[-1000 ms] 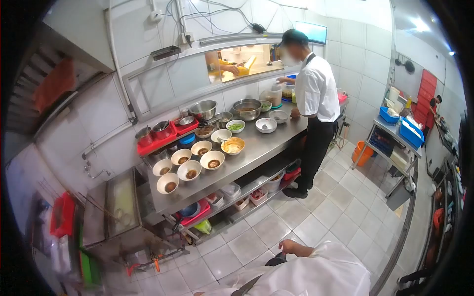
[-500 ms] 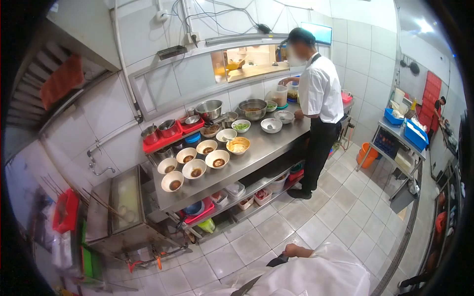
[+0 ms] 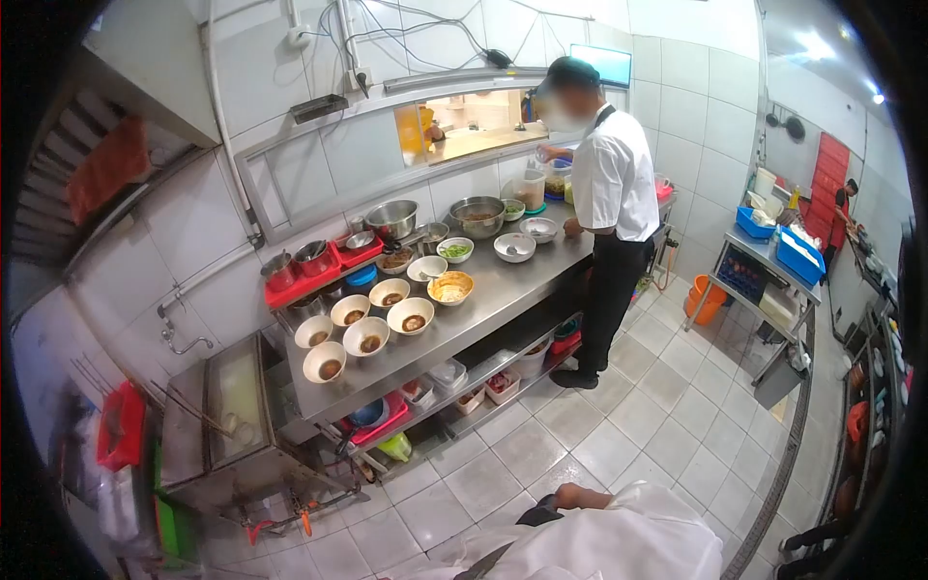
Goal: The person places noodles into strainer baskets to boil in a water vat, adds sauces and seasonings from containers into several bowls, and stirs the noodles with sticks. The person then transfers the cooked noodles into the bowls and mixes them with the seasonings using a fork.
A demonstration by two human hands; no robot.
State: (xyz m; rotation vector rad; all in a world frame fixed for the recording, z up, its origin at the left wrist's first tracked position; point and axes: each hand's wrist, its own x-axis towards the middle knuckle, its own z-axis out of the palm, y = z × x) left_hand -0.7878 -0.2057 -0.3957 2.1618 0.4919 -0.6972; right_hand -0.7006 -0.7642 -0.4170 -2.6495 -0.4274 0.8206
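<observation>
- Head view: the right hand (image 3: 580, 496) shows low in front of the white sleeve (image 3: 652, 522), well apart from the worktop (image 3: 493, 280); the left hand is out of sight.
- Grip: the right fingers look curled beside a dark item (image 3: 539, 512). I cannot tell how far they are closed, or whether they have hold of it.
- The dark item lies against the body, below the worktop's front edge. It looks light, perhaps pliable; its end nearest the fingers seems the place to take hold.
- Six pale bowls (image 3: 370, 352) with brown liquid sit near the worktop's left front corner. They look stiff and probably smooth; I judge the outer rims best to hold, kept level against spills.
- An orange-stained bowl (image 3: 454, 302) sits to their right, near the front edge.
- A co-worker (image 3: 614, 184) stands by the worktop's right end.
</observation>
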